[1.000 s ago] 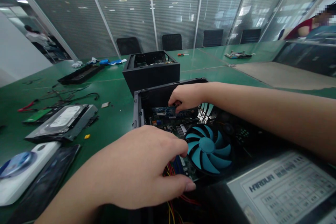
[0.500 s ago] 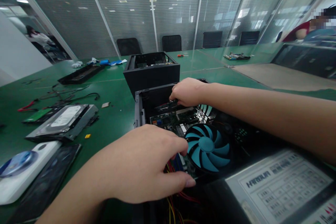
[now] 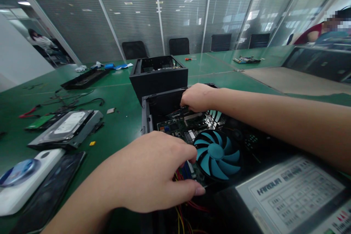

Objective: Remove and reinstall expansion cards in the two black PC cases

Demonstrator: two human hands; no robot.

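An open black computer case [image 3: 146, 115] lies before me, with a motherboard [image 3: 178, 124] and a CPU fan [image 3: 215, 151] with blue blades inside. My left hand [image 3: 152, 170] hangs over the near left of the motherboard beside the fan. Its thumb and forefinger are apart, and red and yellow wires [image 3: 179, 214] show beneath them. At the far side of the case, my right hand [image 3: 197, 97] reaches in with its fingers bent together near the expansion slots. What those fingertips grip, if anything, is hidden. A power supply [image 3: 290, 190] with a printed label fills the near right.
Behind the case stands another black case [image 3: 159, 80]. A hard drive [image 3: 67, 126], a white phone [image 3: 30, 182], a yellow piece [image 3: 92, 143] and loose cables [image 3: 74, 100] lie left. Farther off are a screwdriver [image 3: 189, 59], a circuit board [image 3: 248, 59] and a person [image 3: 315, 34].
My right hand has shifted very slightly right along the far side of the case. The left hand stays nearly where it was, and the view has moved a touch.
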